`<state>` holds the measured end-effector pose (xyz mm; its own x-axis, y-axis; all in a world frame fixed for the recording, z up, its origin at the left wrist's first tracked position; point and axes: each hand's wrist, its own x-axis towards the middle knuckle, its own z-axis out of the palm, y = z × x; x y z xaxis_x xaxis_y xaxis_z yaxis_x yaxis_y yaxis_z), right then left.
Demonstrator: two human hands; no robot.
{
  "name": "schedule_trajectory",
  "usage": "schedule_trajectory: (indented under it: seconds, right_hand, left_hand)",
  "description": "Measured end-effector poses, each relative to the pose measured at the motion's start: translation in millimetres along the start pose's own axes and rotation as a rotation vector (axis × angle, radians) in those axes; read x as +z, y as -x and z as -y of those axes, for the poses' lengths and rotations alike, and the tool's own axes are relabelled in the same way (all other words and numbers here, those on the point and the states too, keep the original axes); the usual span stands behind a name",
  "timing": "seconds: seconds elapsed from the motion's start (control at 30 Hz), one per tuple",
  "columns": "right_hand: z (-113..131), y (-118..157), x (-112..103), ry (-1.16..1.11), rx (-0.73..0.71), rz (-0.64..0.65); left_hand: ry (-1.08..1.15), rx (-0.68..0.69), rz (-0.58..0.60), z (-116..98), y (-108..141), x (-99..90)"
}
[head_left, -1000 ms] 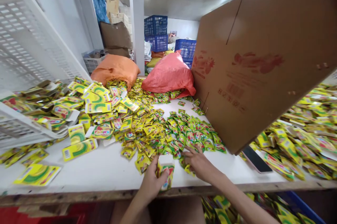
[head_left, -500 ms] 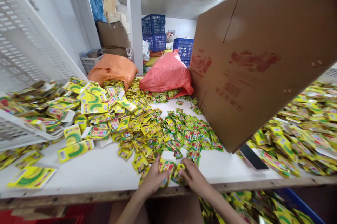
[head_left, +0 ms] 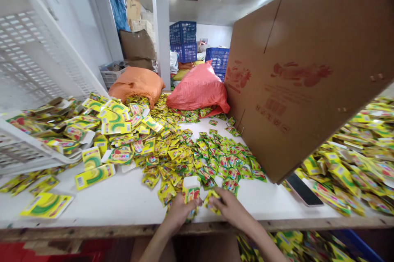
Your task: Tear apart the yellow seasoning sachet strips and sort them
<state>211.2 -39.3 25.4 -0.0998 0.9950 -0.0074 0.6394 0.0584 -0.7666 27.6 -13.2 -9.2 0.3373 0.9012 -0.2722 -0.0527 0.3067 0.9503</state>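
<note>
Near the front edge of the white table point(head_left: 101, 208), my left hand point(head_left: 181, 209) is closed around a small yellow and green printed carton point(head_left: 191, 190), its pale flap end pointing away from me. Just to its right, my right hand point(head_left: 227, 206) pinches a small yellow sachet point(head_left: 211, 202) between thumb and fingers. The sachet and the carton are apart. Beyond both hands spreads a heap of loose sachets, yellow ones point(head_left: 172, 151) on the left and green ones point(head_left: 221, 159) on the right.
Flat cartons point(head_left: 117, 118) pile up beside a tilted white basket point(head_left: 61, 65). An orange sack point(head_left: 138, 83) and a red sack point(head_left: 200, 87) lie open at the back. A large cardboard box point(head_left: 295, 57) leans on the right, near a phone point(head_left: 304, 190) and more cartons point(head_left: 347, 167).
My left hand has tilted the carton more upright. The sachet in my right hand has lifted slightly and turned. The whole view has shifted a little to the left.
</note>
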Motion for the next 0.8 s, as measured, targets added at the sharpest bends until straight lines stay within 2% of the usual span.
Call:
schedule_trajectory:
  seconds: [0.07,0.13,0.23,0.3,0.4,0.63,0.8]
  right_hand:
    - [10,-9,-1,-0.196,0.002,-0.188]
    - [20,-19,8,-0.303,-0.013,-0.348]
    - [29,-27,31,-0.259,-0.094,-0.442]
    - [29,-28,42,-0.153,-0.151,-0.454]
    - [28,-23,39,-0.003,-0.235,-0.382]
    - [51,-20,-13,0.104,-0.365,-0.047]
    - [62,-24,-19,0.216,-0.384,0.047]
  left_hand:
    - [-0.025,0.056,0.070,0,0,2.4]
    - [-0.043,0.077,0.110,1,-1,4.7]
    - [-0.059,0.070,0.118,4,-2,5.3]
    - [-0.061,0.088,0.113,5,-2,3.9]
    - [-0.035,0.096,0.107,4,-1,2.2]
    - [-0.007,0.055,0.151,0,0,4.4]
    - [-0.011,0.065,0.210,-3,1,5.1]
